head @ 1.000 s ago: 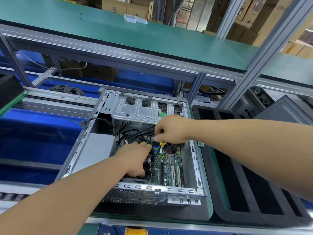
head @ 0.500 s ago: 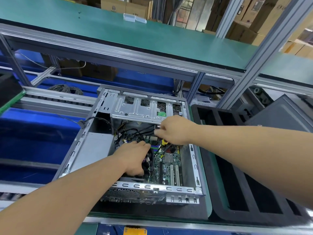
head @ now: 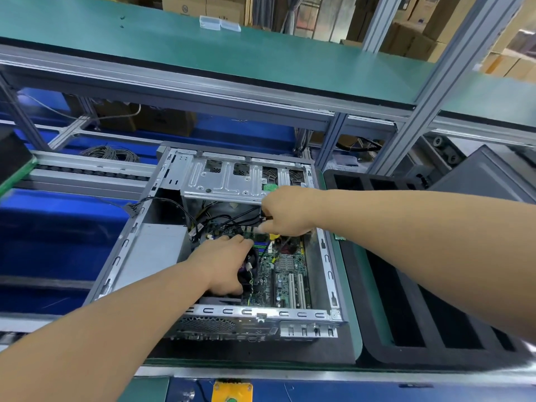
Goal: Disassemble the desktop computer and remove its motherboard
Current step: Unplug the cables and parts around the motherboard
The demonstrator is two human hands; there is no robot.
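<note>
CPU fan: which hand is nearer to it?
Left. The left hand rests on the black CPU fan in the computer case. The right hand is farther back, pinching a yellow-handled tool near the drive bracket.

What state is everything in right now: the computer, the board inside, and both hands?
Computer case: lying on its side, open.
Motherboard: still inside the case.
Black cables: still run over the board.
Left hand: resting on the cooler fan.
Right hand: holds a yellow-handled tool.
Foam tray: slots empty.

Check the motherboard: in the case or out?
In. The motherboard lies flat on the floor of the open case, cables running onto it, both hands working above.
</note>
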